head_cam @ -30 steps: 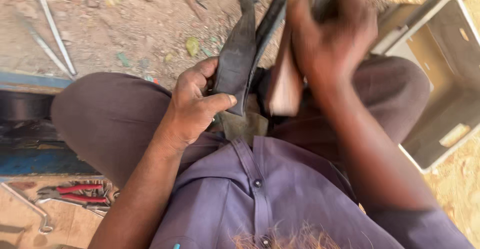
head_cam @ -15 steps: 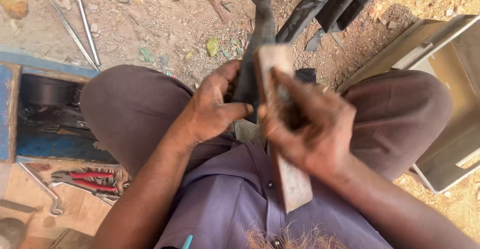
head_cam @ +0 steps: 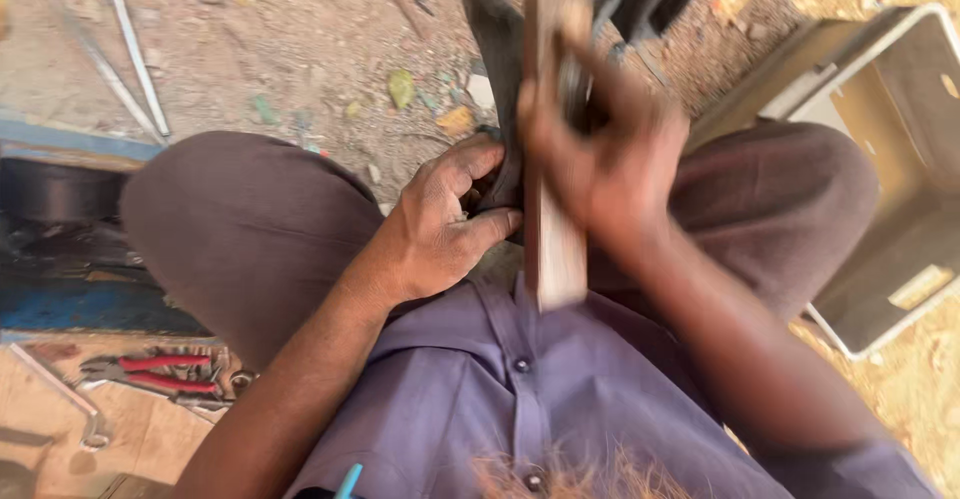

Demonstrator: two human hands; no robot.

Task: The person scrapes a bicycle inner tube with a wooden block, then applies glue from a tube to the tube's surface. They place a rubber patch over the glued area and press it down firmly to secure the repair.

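Black rubber strip (head_cam: pixel 497 79) runs from the top centre of the frame down between the knees, pinched by the left hand (head_cam: pixel 440 229). Blurred, the right hand (head_cam: pixel 605 164) grips a wooden-handled tool (head_cam: pixel 553 229) beside it. Working this close, the tool could slip and catch the left fingers.

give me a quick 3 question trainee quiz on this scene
1. True or false: the left hand grips the black rubber strip.
2. What does the right hand hold? A) red pliers B) a wooden piece C) a metal rod
3. What red-handled tool lies at lower left?

Key:
1. True.
2. B, the wooden piece, blurred and upright.
3. The pliers.
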